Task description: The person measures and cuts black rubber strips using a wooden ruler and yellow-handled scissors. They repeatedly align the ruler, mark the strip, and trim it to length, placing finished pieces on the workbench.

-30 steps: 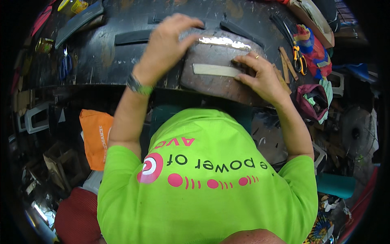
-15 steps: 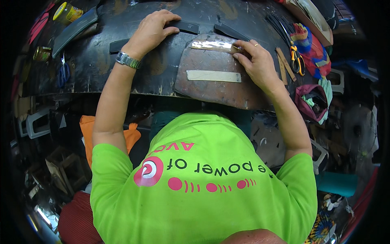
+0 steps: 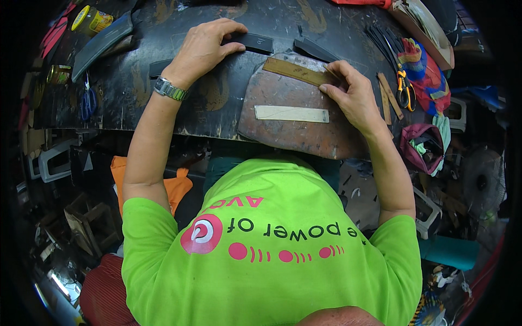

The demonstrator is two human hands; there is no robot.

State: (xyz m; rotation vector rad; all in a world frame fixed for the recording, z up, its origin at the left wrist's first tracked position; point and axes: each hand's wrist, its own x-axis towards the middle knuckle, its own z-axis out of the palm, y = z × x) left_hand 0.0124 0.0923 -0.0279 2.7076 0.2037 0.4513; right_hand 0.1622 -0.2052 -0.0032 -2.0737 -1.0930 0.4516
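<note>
My left hand (image 3: 204, 49), with a metal-band watch at its wrist, has thumb and fingers around the left end of a black strip (image 3: 255, 42). My right hand (image 3: 352, 92) pinches the right end of a flat brown strip (image 3: 293, 70). That strip slants over the far part of a worn brown board (image 3: 288, 133) at the table's near edge. A pale off-white strip (image 3: 292, 113) lies flat on the board, below the brown one. Beyond the board, near my right fingers, another dark strip (image 3: 318, 51) rests. One more black piece (image 3: 159, 68) lies partly behind my left wrist.
Orange-handled scissors (image 3: 404, 92) and two thin wooden strips (image 3: 389, 98) lie at the right, beside a colourful cloth (image 3: 427, 81). A maroon pouch (image 3: 421, 148) is at the right edge. Blue-handled scissors (image 3: 88, 102), a yellow-labelled jar (image 3: 92, 20) and a curved dark piece (image 3: 103, 46) are left.
The brown strip has turned, its right end now lower, and the bright glare on it is gone. My left hand stays at the black strip. The whole view has shifted slightly.
</note>
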